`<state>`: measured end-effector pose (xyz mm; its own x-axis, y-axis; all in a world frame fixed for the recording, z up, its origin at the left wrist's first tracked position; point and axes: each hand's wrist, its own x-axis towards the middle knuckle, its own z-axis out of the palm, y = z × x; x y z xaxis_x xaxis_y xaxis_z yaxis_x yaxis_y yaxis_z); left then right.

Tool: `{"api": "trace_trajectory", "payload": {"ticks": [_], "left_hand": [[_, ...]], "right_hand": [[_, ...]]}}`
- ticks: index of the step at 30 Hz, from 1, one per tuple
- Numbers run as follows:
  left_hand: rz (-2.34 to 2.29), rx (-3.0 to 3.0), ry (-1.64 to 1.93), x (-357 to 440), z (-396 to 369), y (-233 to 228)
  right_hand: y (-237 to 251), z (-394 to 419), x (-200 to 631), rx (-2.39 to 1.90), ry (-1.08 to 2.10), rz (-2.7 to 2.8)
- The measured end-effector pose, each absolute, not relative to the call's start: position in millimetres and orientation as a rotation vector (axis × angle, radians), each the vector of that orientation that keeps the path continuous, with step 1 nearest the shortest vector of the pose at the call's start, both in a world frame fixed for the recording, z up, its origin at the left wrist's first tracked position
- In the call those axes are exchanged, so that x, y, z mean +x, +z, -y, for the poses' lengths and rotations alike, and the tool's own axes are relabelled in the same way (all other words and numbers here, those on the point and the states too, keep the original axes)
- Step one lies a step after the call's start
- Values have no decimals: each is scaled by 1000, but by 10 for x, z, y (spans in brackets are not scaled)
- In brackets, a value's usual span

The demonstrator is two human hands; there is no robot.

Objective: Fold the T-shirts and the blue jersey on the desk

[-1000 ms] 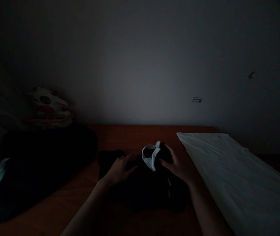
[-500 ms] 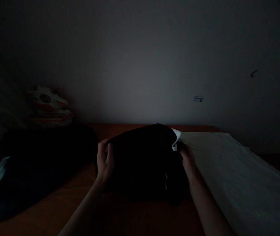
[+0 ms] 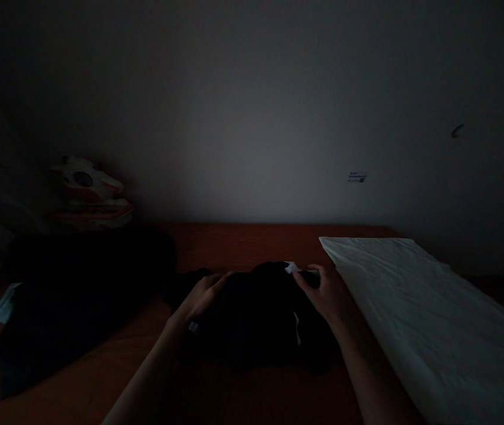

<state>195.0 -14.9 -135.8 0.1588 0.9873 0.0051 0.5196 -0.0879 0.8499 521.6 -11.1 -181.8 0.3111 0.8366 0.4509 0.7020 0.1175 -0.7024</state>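
A black cloth garment (image 3: 261, 319) lies bunched on the brown surface in front of me; its kind is hard to tell in the dark. My left hand (image 3: 205, 293) rests flat on its left part, fingers stretched out. At the upper right edge my right hand (image 3: 326, 292) has thumb and forefinger apart, the thumb tip touching or close beside a small white piece (image 3: 290, 267) of the garment. A thin white strip (image 3: 297, 328) shows lower on the cloth, and a small pale tag (image 3: 193, 326) is below my left hand.
Another dark cloth (image 3: 79, 301) lies at the left, with a pale blue item (image 3: 6, 304) at its edge. A white cloth sheet (image 3: 429, 313) spreads over the right side. Red-and-white objects (image 3: 92, 195) stand against the wall (image 3: 252, 118). Beneath everything is the brown surface (image 3: 234, 242).
The raised black garment has come down flatter onto the surface. My left hand has gone from gripping its edge to lying on top; my right hand has loosened and shifted slightly left.
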Motion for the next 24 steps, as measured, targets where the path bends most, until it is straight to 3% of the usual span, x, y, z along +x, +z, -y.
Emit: {"api": "trace_trajectory", "payload": {"ticks": [4, 8, 11, 14, 18, 24], "left_hand": [[-1269, 1866, 524, 1916, 220, -1304], [-1167, 1971, 514, 1916, 225, -1309], [-1181, 1906, 759, 1940, 194, -1308], [-1372, 1726, 1243, 1926, 162, -1301], [-1683, 1445, 1875, 1805, 115, -1325], [-1660, 1267, 1933, 1580, -47, -1510]], "right_hand": [[-1874, 98, 5193, -1554, 193, 1707], [-1883, 88, 5197, -1522, 43, 1790], [-1837, 79, 5234, -1489, -114, 1625], [-1785, 62, 5330, -1460, -217, 1301], [-1763, 42, 5456, -1426, -121, 998], [-1879, -58, 5528, -1439, 59, 893]]}}
